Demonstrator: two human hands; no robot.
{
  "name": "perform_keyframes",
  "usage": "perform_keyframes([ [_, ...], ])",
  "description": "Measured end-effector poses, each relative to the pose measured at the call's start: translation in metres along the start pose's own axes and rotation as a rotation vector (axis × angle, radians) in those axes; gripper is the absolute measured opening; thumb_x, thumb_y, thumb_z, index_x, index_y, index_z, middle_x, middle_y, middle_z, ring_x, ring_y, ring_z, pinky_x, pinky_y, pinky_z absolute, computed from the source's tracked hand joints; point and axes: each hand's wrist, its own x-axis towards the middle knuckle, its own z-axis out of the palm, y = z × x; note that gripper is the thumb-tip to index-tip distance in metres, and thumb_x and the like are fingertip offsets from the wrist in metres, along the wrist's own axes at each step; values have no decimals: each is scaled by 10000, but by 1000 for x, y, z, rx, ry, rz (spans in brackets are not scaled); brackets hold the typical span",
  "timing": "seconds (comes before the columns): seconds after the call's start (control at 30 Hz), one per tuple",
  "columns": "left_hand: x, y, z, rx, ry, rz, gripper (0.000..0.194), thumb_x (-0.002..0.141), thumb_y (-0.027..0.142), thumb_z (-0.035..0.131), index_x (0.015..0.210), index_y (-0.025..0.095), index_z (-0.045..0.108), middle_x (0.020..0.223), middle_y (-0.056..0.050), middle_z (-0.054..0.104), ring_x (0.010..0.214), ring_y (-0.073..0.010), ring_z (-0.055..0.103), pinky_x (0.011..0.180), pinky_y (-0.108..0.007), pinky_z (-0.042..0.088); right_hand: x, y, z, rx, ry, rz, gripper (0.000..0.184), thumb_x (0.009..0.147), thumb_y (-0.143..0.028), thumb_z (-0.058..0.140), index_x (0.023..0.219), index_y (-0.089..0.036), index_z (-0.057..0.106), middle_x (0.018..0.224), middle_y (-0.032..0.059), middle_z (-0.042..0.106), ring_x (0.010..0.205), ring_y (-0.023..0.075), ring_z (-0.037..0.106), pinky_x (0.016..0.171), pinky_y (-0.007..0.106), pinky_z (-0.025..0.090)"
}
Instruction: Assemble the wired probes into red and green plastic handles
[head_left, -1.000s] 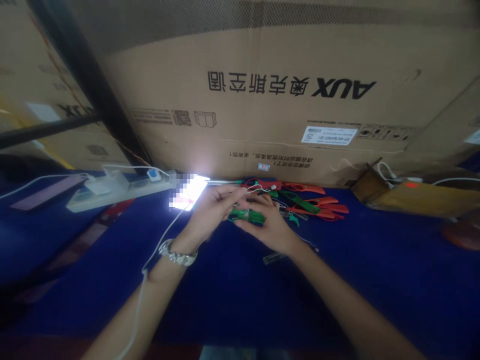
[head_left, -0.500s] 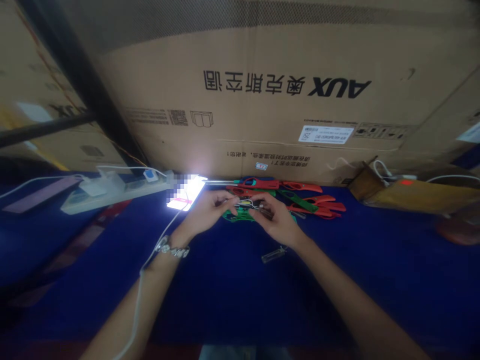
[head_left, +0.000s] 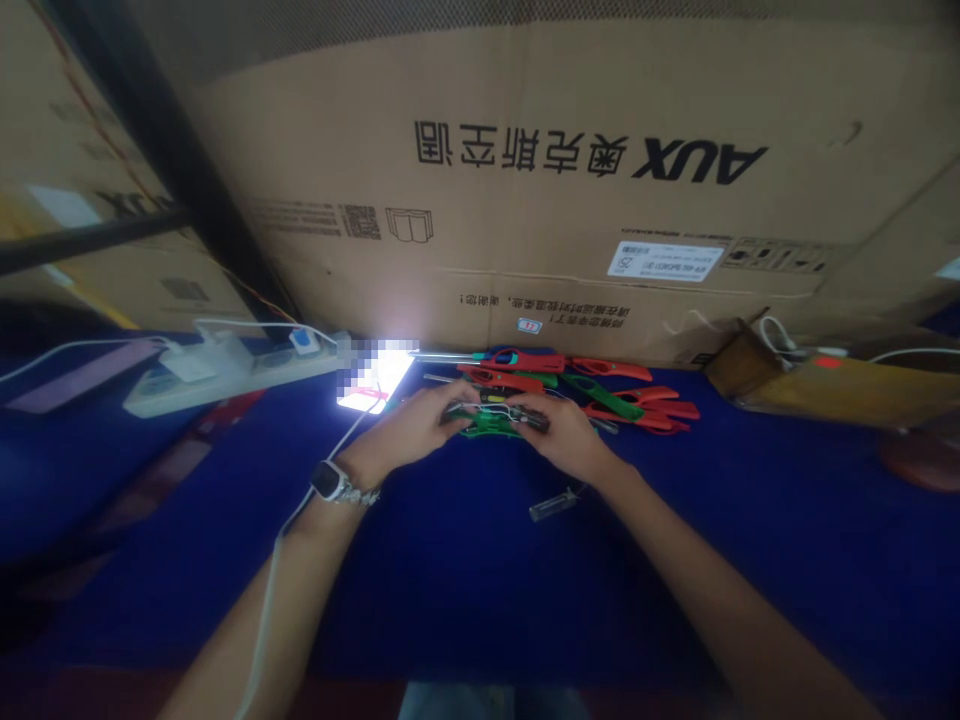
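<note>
At the far side of the blue cloth, my left hand (head_left: 420, 425) pinches one small dark piece (head_left: 454, 408). My right hand (head_left: 570, 435) has its fingers closed on another dark, longish piece (head_left: 534, 418). A thin white wire (head_left: 491, 405) runs between the two pieces; their exact kind is too small to make out. Just under and behind the fingers lie green plastic casing parts (head_left: 491, 425), partly hidden. Beyond them is a long-nosed lighter (head_left: 525, 361) with a red and teal handle and a metal tube. A small clear part (head_left: 553, 506) lies nearer me, below my right hand.
Several red handle shells (head_left: 660, 410) and a green one (head_left: 600, 393) lie to the right. A bright phone-like screen (head_left: 379, 378) and a white power strip (head_left: 225, 375) are at left. A cardboard carton (head_left: 525, 220) stands behind; a yellowish box (head_left: 832, 387) sits right. A white cable (head_left: 266, 600) crosses my left forearm.
My hands have moved slightly apart, and the dark pieces in them show more clearly. My left wrist has turned, bringing a watch face into sight. The view has shifted a little.
</note>
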Motion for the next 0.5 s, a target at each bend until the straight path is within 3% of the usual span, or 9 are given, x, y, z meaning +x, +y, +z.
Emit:
perform_keyframes([
  [0.13,1,0,-8,39,-14,-11,191,931,245,554,1015,262,724,935,-31,762,789,-179,684,714,-294,514,-1,2,-5,-50,-12,50,423,818,-120,662,1221,-245,635,901,-3,756,677,164,681,659,291,512],
  [0.3,3,-4,-12,45,21,49,229,890,176,586,990,263,774,1007,-58,758,897,-197,690,791,-324,542,-2,3,-7,36,17,89,138,854,-208,668,990,-231,676,851,1,757,693,171,692,680,298,528],
  [0.5,4,-10,-6,102,-34,-29,263,890,117,546,1007,217,759,1024,-65,742,892,-198,689,819,-354,540,-6,-9,0,-125,35,103,170,847,-192,697,998,-268,706,990,-4,766,845,193,721,769,318,543],
])
